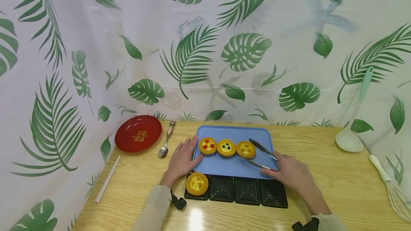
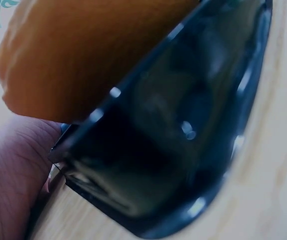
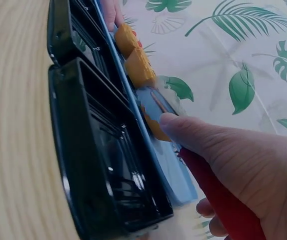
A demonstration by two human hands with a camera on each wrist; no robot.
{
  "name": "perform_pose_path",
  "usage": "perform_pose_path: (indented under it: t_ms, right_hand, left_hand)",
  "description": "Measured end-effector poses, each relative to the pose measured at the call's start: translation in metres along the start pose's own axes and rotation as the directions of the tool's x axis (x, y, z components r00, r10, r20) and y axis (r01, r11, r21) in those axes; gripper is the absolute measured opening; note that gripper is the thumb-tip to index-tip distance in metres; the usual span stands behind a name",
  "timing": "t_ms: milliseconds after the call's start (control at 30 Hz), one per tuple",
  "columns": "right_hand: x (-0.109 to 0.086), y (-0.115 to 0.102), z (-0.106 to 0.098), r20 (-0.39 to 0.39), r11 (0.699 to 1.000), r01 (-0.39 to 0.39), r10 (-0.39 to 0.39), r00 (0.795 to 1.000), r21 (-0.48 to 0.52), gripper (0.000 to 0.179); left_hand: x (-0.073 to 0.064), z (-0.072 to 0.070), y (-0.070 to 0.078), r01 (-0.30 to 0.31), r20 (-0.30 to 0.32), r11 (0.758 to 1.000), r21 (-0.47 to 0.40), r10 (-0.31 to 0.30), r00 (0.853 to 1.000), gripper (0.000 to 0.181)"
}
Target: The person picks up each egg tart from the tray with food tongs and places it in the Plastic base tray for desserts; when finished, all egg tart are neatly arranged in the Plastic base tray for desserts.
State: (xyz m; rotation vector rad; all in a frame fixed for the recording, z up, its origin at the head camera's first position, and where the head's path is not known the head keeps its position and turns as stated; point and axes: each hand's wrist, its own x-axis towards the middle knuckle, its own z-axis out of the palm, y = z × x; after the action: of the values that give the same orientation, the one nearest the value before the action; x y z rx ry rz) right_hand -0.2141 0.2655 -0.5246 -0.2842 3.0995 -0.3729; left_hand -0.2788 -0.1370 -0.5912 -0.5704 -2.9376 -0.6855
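My right hand (image 1: 291, 171) grips a pair of tongs (image 1: 264, 149) with red handles (image 3: 218, 195). The tongs' tips straddle the rightmost egg tart (image 1: 245, 149) on a blue tray (image 1: 231, 169). Two more tarts lie in a row to its left: one with blue dots (image 1: 226, 148), one with red pieces (image 1: 207, 145). My left hand (image 1: 183, 158) rests with extended fingers on the tray's left edge. Along the tray's near side runs a black four-part container (image 1: 247, 190). Its leftmost compartment holds another yellow-topped tart (image 1: 197, 184), seen close up in the left wrist view.
A red plate (image 1: 138, 133) and a spoon (image 1: 167, 139) lie at the back left, with a pale stick (image 1: 108, 179) nearer. On the right, a ladle (image 1: 350, 140) leans on the leaf-patterned curtain (image 1: 247, 52) and a whisk (image 1: 390, 184) lies by the edge.
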Motion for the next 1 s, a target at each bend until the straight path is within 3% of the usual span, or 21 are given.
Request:
perform_pose_path:
  t_ms: [1000]
  right_hand:
    - [-0.0004,0.0013,0.0057,-0.055,0.997,0.066,-0.068,0.996,-0.040,0.078]
  left_hand:
    - [-0.0005,-0.0003,0.0003,-0.001,0.002,1.000,-0.008,0.001,1.000,0.083]
